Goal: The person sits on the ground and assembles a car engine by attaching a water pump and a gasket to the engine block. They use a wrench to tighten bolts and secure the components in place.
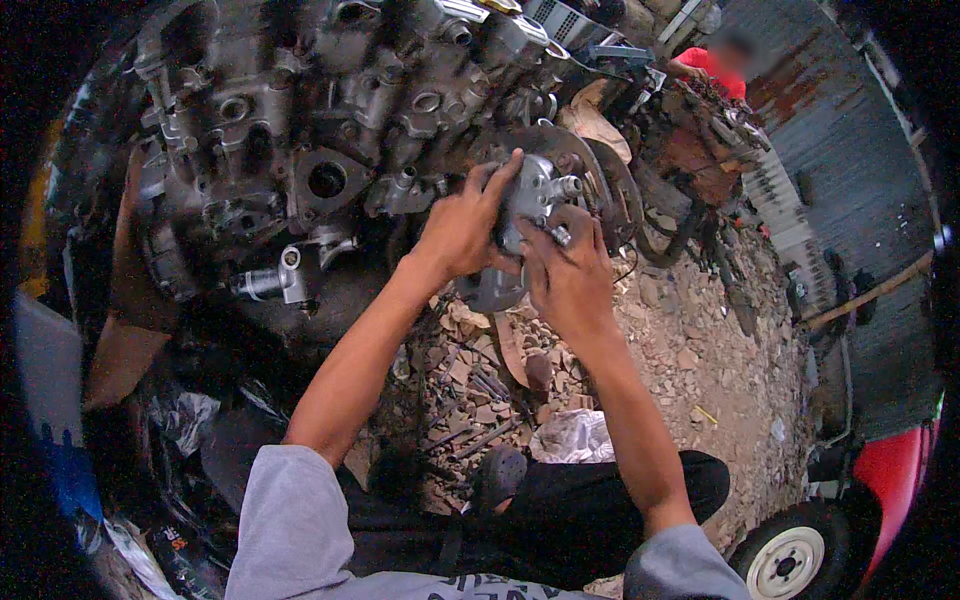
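Two bare hands at work on a silver metal part [533, 190], a rounded casting with short projecting stubs. The left hand [465, 225] grasps the part's left side, its thumb low and its index finger extended up along the edge. The right hand [572, 270] grasps the lower right side, its fingers bent in close to a small stub; whether they pinch the stub itself cannot be told. The part thus lies between the two hands, tilted, its stubs toward the right hand. Just beyond the right hand's fingers stands a dark round plate [615, 185]; whether the part touches it is hidden. To the left of the left hand and beyond it spreads a grimy engine [300, 110], with a pale metal fitting [292, 275] on its near side. Farther off, above and to the right of the right hand, a person in red [715, 70] bends over dark scrap. Below the hands, a white bag [575, 437] lies on rubble [690, 370] near a dark shoe [500, 475]; well to the right of the right forearm stands a wheel [788, 562] with a cream rim.
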Demonstrator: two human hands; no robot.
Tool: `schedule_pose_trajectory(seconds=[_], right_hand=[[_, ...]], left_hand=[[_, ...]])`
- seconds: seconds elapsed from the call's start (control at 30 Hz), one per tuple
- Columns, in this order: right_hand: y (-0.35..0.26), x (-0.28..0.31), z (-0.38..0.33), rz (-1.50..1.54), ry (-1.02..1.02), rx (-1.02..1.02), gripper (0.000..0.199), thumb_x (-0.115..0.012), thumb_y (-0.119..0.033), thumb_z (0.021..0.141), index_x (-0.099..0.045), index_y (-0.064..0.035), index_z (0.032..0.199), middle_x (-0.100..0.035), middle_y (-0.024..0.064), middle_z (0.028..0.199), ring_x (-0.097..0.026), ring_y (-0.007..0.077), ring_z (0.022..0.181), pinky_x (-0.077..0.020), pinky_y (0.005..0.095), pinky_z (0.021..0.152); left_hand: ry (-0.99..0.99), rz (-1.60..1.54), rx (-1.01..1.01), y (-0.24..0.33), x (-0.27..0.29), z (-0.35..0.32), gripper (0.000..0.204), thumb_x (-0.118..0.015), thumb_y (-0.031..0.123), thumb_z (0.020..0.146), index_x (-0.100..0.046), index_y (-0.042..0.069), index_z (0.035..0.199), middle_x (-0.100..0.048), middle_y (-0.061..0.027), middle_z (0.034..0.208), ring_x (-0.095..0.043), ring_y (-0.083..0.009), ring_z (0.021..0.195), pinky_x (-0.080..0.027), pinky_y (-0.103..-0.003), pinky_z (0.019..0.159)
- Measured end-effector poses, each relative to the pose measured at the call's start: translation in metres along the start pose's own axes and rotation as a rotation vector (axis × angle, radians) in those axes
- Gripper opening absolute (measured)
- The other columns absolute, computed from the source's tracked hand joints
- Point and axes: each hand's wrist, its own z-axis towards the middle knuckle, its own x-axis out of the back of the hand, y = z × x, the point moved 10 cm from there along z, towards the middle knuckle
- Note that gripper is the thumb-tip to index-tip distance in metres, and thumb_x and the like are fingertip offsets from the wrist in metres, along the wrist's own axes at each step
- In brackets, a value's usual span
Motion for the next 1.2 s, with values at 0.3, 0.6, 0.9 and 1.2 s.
schedule_pose_trajectory(seconds=[0.3,0.6,0.9,1.2], right_hand=[[0.001,0.0,0.008,-0.059,-0.055,-0.133,0.028,-0.072,-0.019,0.082,-0.069,-0.0148,0.11,-0.053,0.0145,0.109,-0.056,0.0338,0.101,-0.0475,0.046,0.084],[0.008,0.005,-0.001,-0.001,0.025,-0.047,0.031,-0.07,-0.013,0.082,-0.069,-0.0167,0.113,-0.055,0.0125,0.109,-0.057,0.0327,0.102,-0.0462,0.0458,0.085],[-0.007,0.005,0.005,-0.107,-0.063,0.026,0.032,-0.075,-0.017,0.08,-0.065,-0.0146,0.11,-0.054,0.0147,0.11,-0.057,0.0354,0.099,-0.0464,0.0461,0.084],[-0.001,0.004,0.004,-0.096,-0.009,-0.014,0.028,-0.076,-0.02,0.078,-0.066,-0.0126,0.103,-0.053,0.0142,0.109,-0.057,0.0357,0.1,-0.0458,0.0466,0.084]], left_hand=[[-0.065,0.046,0.054,-0.004,-0.004,0.005,0.142,-0.095,0.029,0.044,-0.009,0.028,0.157,-0.039,-0.0269,0.141,-0.061,-0.0517,0.1,-0.054,-0.054,0.083],[-0.076,0.04,0.017,0.0,-0.005,0.005,0.144,-0.095,0.03,0.044,-0.006,0.028,0.157,-0.039,-0.026,0.142,-0.062,-0.0503,0.101,-0.055,-0.052,0.083],[-0.1,0.035,0.029,-0.003,-0.003,0.002,0.142,-0.095,0.031,0.046,-0.006,0.026,0.157,-0.038,-0.0267,0.142,-0.062,-0.0505,0.102,-0.054,-0.053,0.084],[-0.086,0.046,0.012,-0.003,-0.006,0.005,0.143,-0.095,0.026,0.045,-0.007,0.025,0.157,-0.038,-0.0269,0.143,-0.061,-0.051,0.103,-0.054,-0.052,0.085]])
